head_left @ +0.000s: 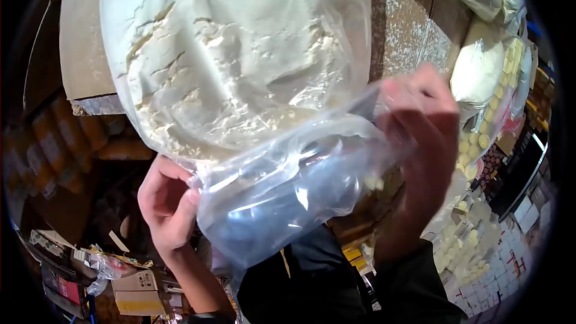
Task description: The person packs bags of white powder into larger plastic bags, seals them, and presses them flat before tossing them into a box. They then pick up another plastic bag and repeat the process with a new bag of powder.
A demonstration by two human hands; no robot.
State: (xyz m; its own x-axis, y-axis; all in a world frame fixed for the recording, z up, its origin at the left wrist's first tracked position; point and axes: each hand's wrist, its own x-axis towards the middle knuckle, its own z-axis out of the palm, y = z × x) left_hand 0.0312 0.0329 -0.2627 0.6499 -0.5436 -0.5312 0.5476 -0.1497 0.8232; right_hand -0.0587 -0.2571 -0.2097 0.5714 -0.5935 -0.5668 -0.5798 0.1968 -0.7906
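Note:
A large clear plastic bag of pale, cracked powder (234, 78) fills the top middle of the head view. In front of it, a sheet of clear plastic (288, 192) is stretched between my hands, sagging towards my body. Whether this is the mouth of the large bag or a separate bag, I cannot tell. My left hand (171, 204) pinches its left edge between thumb and fingers, close to the powder's lower edge. Higher up, my right hand (423, 111) grips the right corner, its fingers closed and partly blurred.
Cardboard (87, 48) dusted with powder lies under and beside the large bag. Filled bags (480, 72) stand at the right, above bags of small pale round pieces (468, 240). A cardboard box (138, 293) sits at the lower left, with orange packages (60, 138) above.

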